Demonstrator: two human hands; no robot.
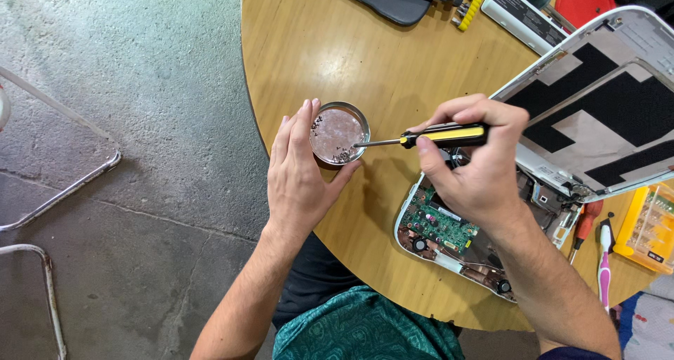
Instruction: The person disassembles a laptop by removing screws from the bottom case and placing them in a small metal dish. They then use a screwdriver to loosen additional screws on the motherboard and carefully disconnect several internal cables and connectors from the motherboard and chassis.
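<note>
Right hand (477,167) clamped on yellow-black screwdriver (421,138), tip in small metal dish (339,133); left hand (298,174) half-open, cupping dish. Dish holds tiny dark screws.

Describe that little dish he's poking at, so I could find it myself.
On the round wooden table, look near its left edge, where the left hand cups a small round metal dish. It alone holds tiny dark screws, and the screwdriver tip points into it.
</note>
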